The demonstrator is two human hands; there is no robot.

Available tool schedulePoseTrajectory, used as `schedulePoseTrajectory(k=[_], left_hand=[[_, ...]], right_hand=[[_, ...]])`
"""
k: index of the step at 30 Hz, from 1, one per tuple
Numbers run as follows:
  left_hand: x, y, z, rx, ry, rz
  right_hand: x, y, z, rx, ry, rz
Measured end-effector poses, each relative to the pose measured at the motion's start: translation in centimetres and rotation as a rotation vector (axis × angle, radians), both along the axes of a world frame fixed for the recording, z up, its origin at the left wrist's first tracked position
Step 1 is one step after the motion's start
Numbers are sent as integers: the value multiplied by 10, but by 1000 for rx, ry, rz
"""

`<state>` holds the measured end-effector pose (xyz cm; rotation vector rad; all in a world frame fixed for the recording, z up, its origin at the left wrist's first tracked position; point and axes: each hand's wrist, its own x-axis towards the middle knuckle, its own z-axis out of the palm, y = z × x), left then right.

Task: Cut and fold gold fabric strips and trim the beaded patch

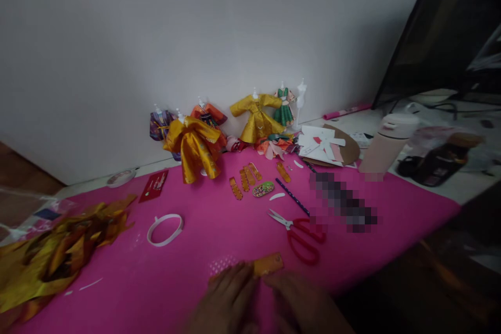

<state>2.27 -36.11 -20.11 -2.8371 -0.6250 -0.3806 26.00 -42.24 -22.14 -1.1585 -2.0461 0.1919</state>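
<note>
Left hand (234, 289) is over the long gold strip (269, 263) at the near edge of the scene, fingers stretched out and lying side by side across it, thumb hidden, so I can't tell if it's pinching anything underneath. Right hand (299, 297) is just beside it, a fingertip right by the strip's near edge, but it's dark and blurry down there and I can't tell if it's touching or gripping. The strip lies on the pink cloth (219, 214) covering the desk (464, 188), with its right end poking out between the hands, and there's a white-dotted patch (224, 262) by the left fingertips. Red-handled scissors (288, 225) lie a bit farther off to the right, blades apart and pointing far left. Beyond those there's a dark dotted stick (293, 197), a green patterned oval (263, 189) and a bunch of short gold strips (245, 179). Over on the left you've got a white ring (165, 229), a red card (154, 186) and a big heap of gold fabric (58, 250). Far side has little outfits on stands, with a shiny gold dress (191, 146) in front and a bare white dress form (301, 96) at the right end, plus a pale bottle (387, 146) off to the far right
</note>
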Motion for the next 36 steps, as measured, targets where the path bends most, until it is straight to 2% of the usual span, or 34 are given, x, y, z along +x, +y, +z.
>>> schedulePoseTrajectory(k=[9, 16, 22, 25, 32, 36], left_hand=[[-11, 20, -18, -68, 62, 155], [4, 57, 0, -248, 107, 247], [16, 82, 9, -293, 101, 285], [20, 84, 14, -309, 89, 294], [26, 73, 20, -360, 49, 289], [29, 81, 25, -380, -17, 319]], right_hand=[[-3, 0, -2, -5, -27, -23], [-1, 1, -6, -51, -44, 3], [-3, 3, -5, -76, -39, -7], [-3, 4, -5, -65, -33, 4], [-2, 4, -10, -64, -22, 11], [0, 5, -17, -83, 0, 13]])
